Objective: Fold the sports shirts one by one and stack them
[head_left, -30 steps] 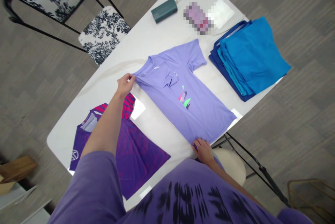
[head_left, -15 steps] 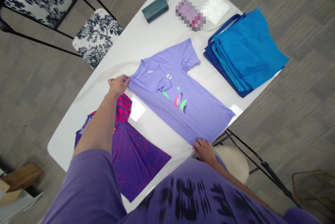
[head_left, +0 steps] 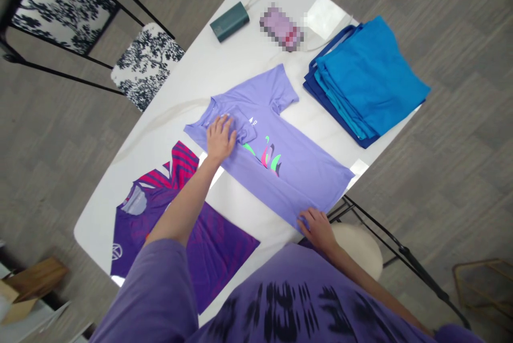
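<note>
A lilac T-shirt (head_left: 288, 172) with a small pink and green print lies spread on the white table (head_left: 224, 60), partly folded along its near side. My left hand (head_left: 220, 137) lies flat on its folded sleeve by the collar, fingers spread. My right hand (head_left: 318, 228) pinches the shirt's bottom hem at the table's near edge. A dark purple jersey (head_left: 208, 239) with pink stripes lies flat to the left, under my left arm.
A stack of folded blue shirts (head_left: 366, 78) sits at the table's right end. A dark green power bank (head_left: 229, 21) and a blurred phone (head_left: 280, 29) lie at the far side. A patterned chair (head_left: 146, 62) stands beyond; a round stool (head_left: 358, 244) is below the table's edge.
My left hand let go of the shirt's shoulder edge and moved right onto the folded sleeve, pressing it flat. My right hand stays on the hem.
</note>
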A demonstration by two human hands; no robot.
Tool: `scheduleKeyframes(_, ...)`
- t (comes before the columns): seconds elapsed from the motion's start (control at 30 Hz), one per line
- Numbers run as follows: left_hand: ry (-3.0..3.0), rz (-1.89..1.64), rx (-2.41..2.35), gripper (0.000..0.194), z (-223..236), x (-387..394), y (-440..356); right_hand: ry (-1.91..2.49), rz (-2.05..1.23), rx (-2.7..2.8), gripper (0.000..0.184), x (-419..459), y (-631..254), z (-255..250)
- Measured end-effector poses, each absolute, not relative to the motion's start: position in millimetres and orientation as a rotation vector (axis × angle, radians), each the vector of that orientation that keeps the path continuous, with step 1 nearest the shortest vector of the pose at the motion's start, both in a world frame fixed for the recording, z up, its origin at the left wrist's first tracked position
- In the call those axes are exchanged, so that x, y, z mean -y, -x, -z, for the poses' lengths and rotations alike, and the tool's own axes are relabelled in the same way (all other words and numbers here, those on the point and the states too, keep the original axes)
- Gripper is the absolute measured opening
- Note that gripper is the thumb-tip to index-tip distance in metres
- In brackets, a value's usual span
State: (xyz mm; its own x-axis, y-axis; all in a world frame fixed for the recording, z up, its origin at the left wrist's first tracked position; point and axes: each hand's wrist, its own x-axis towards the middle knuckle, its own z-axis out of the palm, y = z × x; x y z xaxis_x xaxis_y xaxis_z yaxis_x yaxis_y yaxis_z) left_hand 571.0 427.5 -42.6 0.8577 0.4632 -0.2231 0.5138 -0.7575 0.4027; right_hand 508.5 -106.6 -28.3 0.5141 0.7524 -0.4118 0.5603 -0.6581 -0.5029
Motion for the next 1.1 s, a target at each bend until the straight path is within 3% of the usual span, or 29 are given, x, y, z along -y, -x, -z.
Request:
scheduleKeyframes(0.2,-2.528,0.256,-0.649,0.084,47,-398,-605,2.539,-0.701,0.775,0.030,152,-590,36)
scheduleKeyframes(0.43,-2.424,0.045,-0.790,0.055,50,-377,-747,2.680,-0.447,0.236,0.065,177,-697,63)
scheduleKeyframes(0.57,-2.324,0.042,-0.820,0.058,85,-348,-856,2.780,-0.399,0.296,0.051,181,-713,68)
scheduleKeyframes(0.7,-2.355,0.041,-0.957,0.056,115,-337,-906,2.771,-0.584,0.437,0.031,185,-709,65)
scheduleKeyframes(0.9,-2.219,-0.013,-0.990,0.043,109,-367,-884,2.507,-0.620,0.497,0.018,190,-690,49)
scheduleKeyframes(1.1,-1.550,-0.198,-1.054,0.065,51,-418,-727,2.310,-0.580,0.867,0.010,194,-660,29)
